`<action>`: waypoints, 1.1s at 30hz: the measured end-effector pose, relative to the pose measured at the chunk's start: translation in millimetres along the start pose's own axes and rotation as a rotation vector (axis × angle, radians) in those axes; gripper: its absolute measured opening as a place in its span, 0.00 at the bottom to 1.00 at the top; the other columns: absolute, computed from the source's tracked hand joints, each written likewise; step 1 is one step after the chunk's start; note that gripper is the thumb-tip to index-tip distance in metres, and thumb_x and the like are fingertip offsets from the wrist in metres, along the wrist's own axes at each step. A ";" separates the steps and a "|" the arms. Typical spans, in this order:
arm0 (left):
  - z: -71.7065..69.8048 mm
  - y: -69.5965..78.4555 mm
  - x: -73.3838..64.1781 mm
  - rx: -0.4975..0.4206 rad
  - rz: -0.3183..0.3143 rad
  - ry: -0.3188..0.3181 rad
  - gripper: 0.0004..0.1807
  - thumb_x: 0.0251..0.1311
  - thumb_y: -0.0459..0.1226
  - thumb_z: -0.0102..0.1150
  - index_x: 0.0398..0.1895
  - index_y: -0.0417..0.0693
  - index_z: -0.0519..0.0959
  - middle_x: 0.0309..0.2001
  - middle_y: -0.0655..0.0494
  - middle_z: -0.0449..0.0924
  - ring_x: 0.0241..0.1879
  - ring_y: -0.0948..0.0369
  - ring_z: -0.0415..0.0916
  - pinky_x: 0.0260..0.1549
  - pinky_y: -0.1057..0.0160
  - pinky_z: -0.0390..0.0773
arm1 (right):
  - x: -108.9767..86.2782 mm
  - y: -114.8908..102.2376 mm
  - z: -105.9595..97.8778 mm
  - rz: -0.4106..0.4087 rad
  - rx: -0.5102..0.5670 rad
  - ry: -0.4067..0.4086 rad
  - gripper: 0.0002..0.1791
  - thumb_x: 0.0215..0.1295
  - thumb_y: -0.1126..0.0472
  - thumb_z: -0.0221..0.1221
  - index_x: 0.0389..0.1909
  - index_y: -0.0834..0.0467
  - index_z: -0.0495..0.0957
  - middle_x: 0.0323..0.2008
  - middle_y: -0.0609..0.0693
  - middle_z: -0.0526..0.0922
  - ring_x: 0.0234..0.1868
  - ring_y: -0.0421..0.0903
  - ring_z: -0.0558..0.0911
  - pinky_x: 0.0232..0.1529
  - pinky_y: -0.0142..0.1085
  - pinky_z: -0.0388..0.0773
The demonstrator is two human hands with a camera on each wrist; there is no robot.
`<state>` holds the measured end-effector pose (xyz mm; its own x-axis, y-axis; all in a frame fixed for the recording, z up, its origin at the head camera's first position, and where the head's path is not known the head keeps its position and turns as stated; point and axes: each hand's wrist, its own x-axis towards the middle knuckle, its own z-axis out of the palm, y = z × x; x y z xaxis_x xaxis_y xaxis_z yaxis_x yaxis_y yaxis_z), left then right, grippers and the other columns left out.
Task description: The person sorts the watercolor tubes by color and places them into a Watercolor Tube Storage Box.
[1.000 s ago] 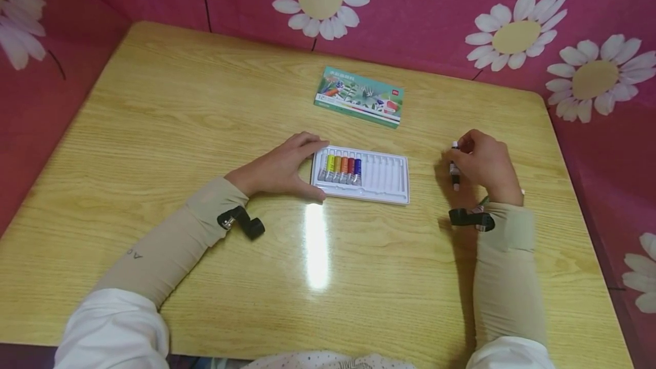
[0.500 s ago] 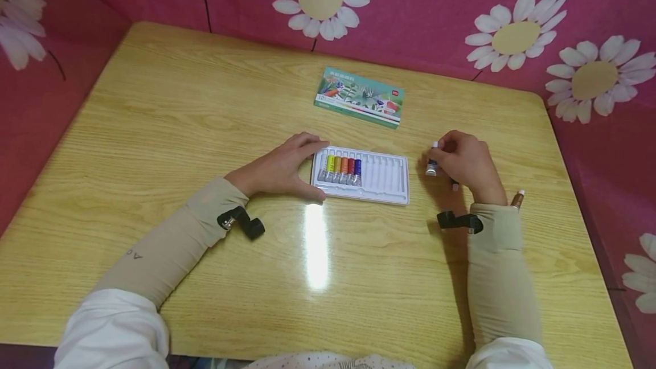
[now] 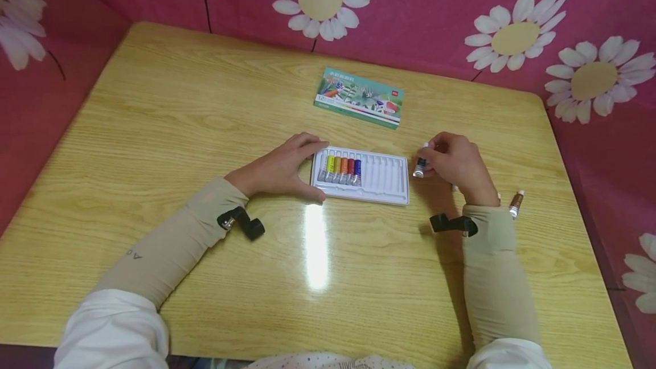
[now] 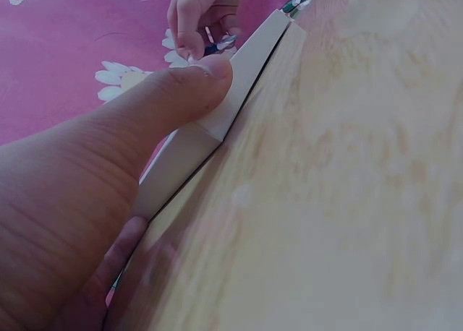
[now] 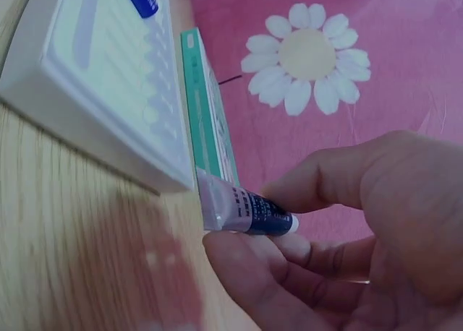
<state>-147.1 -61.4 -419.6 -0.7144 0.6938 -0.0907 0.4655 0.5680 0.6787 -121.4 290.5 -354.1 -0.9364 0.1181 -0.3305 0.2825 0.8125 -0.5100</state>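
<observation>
A white plastic paint tray (image 3: 384, 198) lies on the table, its left half filled with a row of paint tubes (image 3: 344, 169) running from white through yellow, orange and red to blue. Several slots on its right half hold nothing. My left hand (image 3: 282, 169) grips the tray's left end, thumb on the near side and fingers at the far corner; the left wrist view shows the thumb (image 4: 181, 92) over the wall. Just off the tray's right end, my right hand (image 3: 458, 164) pinches a dark navy paint tube (image 5: 249, 208) near its white cap, crimped silver end pointing away from the palm.
Behind the tray lies a flat green paint box (image 3: 359, 97) with a printed lid. A brown paint tube (image 3: 516, 204) rests on the table right of my right wrist. Another tube is mostly hidden under that hand. Flowered pink cloth (image 3: 420, 16) borders the table.
My right hand has picked up the dark tube and carried it left to near the tray's right end. The brown tube has come into view behind the wrist. My left hand stays put.
</observation>
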 end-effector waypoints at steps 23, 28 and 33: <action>0.4 0.2 -0.2 0.002 -0.004 0.002 0.65 0.43 0.68 0.76 0.83 0.55 0.56 0.79 0.55 0.56 0.79 0.55 0.56 0.80 0.51 0.61 | -10.2 -30.3 24.5 -0.068 0.086 -0.090 0.19 0.74 0.48 0.59 0.50 0.60 0.74 0.45 0.58 0.83 0.36 0.46 0.86 0.41 0.36 0.88; 0.2 0.0 -0.6 -0.004 -0.003 0.003 0.65 0.44 0.67 0.76 0.83 0.56 0.56 0.79 0.54 0.55 0.79 0.55 0.56 0.80 0.51 0.61 | -10.8 -33.0 27.9 -0.067 0.076 -0.097 0.19 0.74 0.47 0.61 0.50 0.59 0.75 0.45 0.57 0.83 0.38 0.47 0.85 0.41 0.34 0.86; 0.8 -0.4 0.3 0.000 -0.002 0.003 0.64 0.44 0.68 0.76 0.83 0.56 0.57 0.79 0.55 0.56 0.79 0.55 0.56 0.79 0.51 0.61 | -11.9 -35.7 31.9 -0.076 0.067 -0.093 0.19 0.73 0.47 0.62 0.49 0.58 0.75 0.45 0.57 0.83 0.37 0.47 0.86 0.38 0.32 0.85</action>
<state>-147.1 -61.1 -420.5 -0.7170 0.6912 -0.0903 0.4640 0.5699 0.6782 -113.7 241.9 -357.3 -0.9332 0.0021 -0.3594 0.2277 0.7770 -0.5869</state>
